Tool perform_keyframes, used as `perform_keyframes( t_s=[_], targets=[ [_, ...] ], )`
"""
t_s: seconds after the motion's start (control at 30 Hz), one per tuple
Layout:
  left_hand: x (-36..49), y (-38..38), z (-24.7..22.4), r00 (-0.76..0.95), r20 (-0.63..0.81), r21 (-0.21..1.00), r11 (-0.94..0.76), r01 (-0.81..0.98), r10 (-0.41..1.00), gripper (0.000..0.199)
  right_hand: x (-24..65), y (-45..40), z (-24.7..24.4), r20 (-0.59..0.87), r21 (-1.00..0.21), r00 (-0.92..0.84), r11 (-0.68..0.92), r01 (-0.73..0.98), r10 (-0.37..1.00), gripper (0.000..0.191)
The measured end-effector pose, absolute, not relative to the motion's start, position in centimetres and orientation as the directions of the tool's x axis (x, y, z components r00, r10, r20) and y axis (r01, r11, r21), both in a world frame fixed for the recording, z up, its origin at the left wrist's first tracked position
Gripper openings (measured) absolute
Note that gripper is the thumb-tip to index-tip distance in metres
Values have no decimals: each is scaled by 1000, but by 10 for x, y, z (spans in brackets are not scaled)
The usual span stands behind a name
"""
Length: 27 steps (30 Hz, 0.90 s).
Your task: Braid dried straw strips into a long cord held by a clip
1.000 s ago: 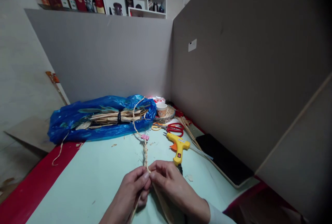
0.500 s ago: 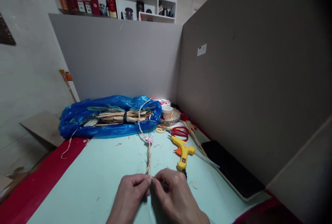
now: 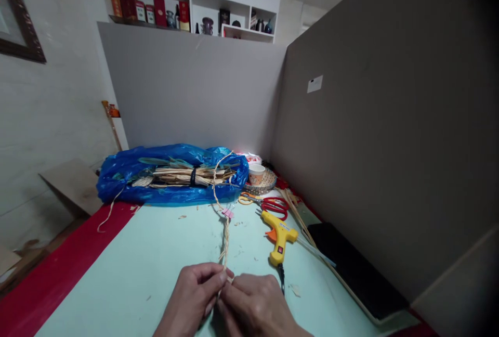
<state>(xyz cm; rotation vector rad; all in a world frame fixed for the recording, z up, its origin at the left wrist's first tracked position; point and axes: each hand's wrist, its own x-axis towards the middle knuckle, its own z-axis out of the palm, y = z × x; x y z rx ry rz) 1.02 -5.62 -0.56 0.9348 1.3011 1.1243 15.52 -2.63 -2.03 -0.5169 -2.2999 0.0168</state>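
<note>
A braided straw cord (image 3: 226, 238) runs toward me over the pale green table cover, with a pink clip (image 3: 227, 214) on it. My left hand (image 3: 195, 295) pinches the near end of the cord between thumb and fingers. Right beside it, my right hand (image 3: 255, 300) is closed on the strands at that same end, its fingertips partly hidden. Beyond the clip, the cord curves up over a blue plastic bag (image 3: 134, 163) that holds a tied bundle of dry straw (image 3: 175, 175).
To the right lie a yellow glue gun (image 3: 278, 235), red-handled scissors (image 3: 275, 207) and yellow-handled scissors (image 3: 246, 198). A paper cup (image 3: 256, 173) stands in a woven basket (image 3: 268, 183). A black flat object (image 3: 358, 269) lies by the grey partition (image 3: 351, 144).
My right hand has turned and moved slightly down toward me, its fingers lower on the strands. The whole view has shifted, so the scene sits further right.
</note>
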Motion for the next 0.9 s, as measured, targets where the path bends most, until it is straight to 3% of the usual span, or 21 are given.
perform_keyframes(
  t_s=[0.07,0.13,0.2,0.27,0.33,0.5,0.6,0.8,0.9],
  targets=[
    [11,-56,-6,-78,-273,952,257,-167,959,27,159,-28,-14,681,-390,-491,836,386,544,30],
    [12,-56,-8,-70,-291,939,271,-210,954,30,163,-28,-6,550,-631,-376,666,398,746,27],
    [13,-56,-9,-43,-291,935,274,-227,956,33,165,-27,-1,335,-799,-406,485,356,850,24],
    [13,-56,-11,-16,-287,931,274,-242,958,34,164,-25,2,161,-886,-526,357,296,835,26],
    [14,-57,-14,-12,-284,929,272,-250,959,32,161,-24,3,90,-907,-589,311,285,803,28],
    [16,-59,-19,-14,-250,944,240,-228,968,35,158,-20,4,135,-873,-585,375,311,800,33],
    [13,-60,-16,-14,-230,964,226,-139,973,36,161,-18,3,111,-911,-555,307,274,824,31],
    [6,-68,9,-60,-107,954,119,277,993,26,160,-16,-2,85,-972,-557,191,136,826,32],
    [13,-79,6,11,73,788,-64,612,997,25,159,-17,-3,64,-989,-573,130,75,817,30]
  ],
)
